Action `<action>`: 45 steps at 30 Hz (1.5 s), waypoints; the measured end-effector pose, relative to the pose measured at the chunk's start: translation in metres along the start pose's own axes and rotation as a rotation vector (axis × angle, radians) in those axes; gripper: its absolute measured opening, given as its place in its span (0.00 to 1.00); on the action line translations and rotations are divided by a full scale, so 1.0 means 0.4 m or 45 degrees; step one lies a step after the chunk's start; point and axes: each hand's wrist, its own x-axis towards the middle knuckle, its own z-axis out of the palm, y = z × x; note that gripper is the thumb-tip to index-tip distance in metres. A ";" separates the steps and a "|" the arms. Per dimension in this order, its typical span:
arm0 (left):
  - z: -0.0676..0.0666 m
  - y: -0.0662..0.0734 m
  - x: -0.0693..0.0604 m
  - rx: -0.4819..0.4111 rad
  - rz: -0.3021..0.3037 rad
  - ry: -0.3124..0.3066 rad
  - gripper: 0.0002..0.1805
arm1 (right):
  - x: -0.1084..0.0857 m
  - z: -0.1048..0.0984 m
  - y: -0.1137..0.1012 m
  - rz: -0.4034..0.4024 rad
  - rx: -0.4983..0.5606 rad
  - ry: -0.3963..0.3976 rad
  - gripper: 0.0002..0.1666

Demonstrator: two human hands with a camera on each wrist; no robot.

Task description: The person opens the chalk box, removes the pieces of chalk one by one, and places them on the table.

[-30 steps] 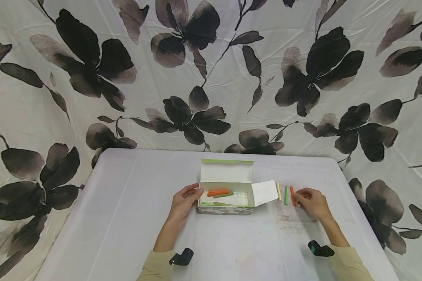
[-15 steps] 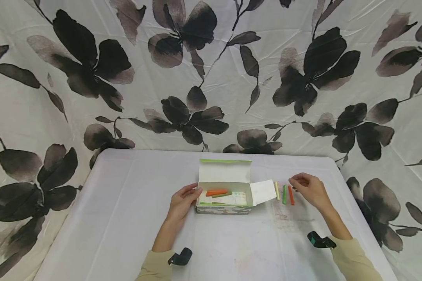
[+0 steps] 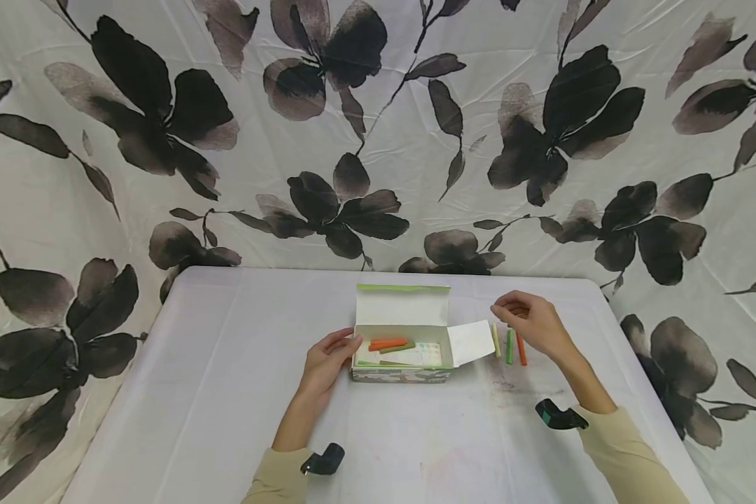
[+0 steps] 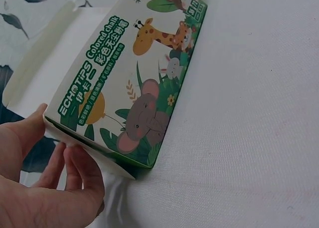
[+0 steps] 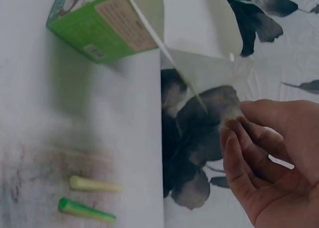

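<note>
A chalk box (image 3: 402, 376) stands with its lid up; its front, printed with animals and "Colored Chalk", shows in the left wrist view. My left hand (image 3: 325, 364) holds its left end, thumb at the top edge and fingers by the side flap. Inside lie orange chalk (image 3: 387, 343) and an olive-green chalk stick (image 3: 397, 348). To the right of the box, a yellow chalk stick (image 3: 495, 341), a green chalk stick (image 3: 509, 347) and an orange chalk stick (image 3: 521, 349) lie in a row. My right hand (image 3: 535, 322), fingers loosely curled, hovers above them with no visible object in it.
The box's right side flap (image 3: 470, 343) sticks out close to the yellow stick. Faint chalk smudges (image 3: 510, 392) mark the white tablecloth (image 3: 239, 336) in front of the sticks. A floral curtain (image 3: 327, 140) hangs behind the table.
My right hand has left the orange stick at the right, risen, and moved left above the row of chalk. My left hand has stayed on the box.
</note>
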 end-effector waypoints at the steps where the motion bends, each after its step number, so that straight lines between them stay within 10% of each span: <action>1: 0.000 0.000 -0.001 0.000 0.000 0.000 0.27 | 0.004 0.006 -0.008 -0.012 0.008 -0.015 0.12; 12: 0.003 0.003 -0.001 0.045 -0.010 0.025 0.29 | 0.042 0.093 -0.073 -0.190 0.072 -0.120 0.07; 28: 0.002 0.000 0.000 0.031 -0.005 0.031 0.29 | 0.072 0.236 -0.107 -0.322 0.187 -0.532 0.12; 45: 0.006 -0.012 -0.002 0.008 -0.008 0.043 0.28 | 0.079 0.342 -0.118 -0.431 -0.004 -0.781 0.08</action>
